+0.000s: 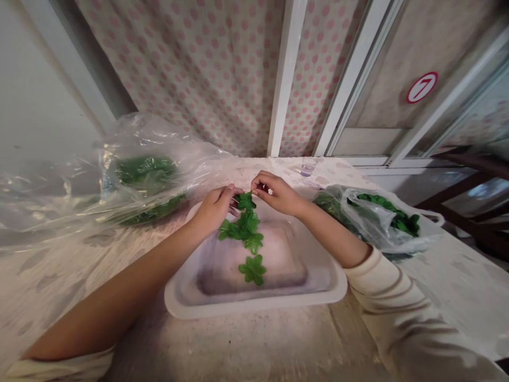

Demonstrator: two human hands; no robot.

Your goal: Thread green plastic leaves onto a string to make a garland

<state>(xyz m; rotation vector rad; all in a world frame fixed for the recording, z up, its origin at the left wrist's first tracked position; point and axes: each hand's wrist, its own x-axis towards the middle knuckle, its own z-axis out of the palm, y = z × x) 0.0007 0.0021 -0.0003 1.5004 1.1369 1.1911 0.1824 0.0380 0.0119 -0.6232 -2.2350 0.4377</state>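
View: head camera, looking forward and down; clock positions read from the middle of the tray, 12 away from me.
Left hand: my left hand is at 11 o'clock over the far rim, fingers at the left edge of the upper green piece; contact seen, but I cannot tell whether thumb and fingers are clamped on it.
Right hand: my right hand is at 1 o'clock, thumb and forefinger tips together, pinching the far edge of that same piece.
Upper green piece: the lobed upper green piece sits at 12 o'clock between my hands, near the far rim.
Green cluster: overlapping green cluster just on the near side of it, toward 11 to 12 o'clock.
Single green piece: lobed single green piece, apart from the cluster, lying flat near the middle.
Tray: white tray, rectangular, rounded corners, on the pale patterned worktop.
Left bag: large clear left bag at 10 o'clock, green material inside.
Right bag: smaller clear right bag at 2 o'clock, green leafy pieces showing.
Backdrop: pink-dotted curtain at 12 o'clock; round sign marked 7 at 1 o'clock.
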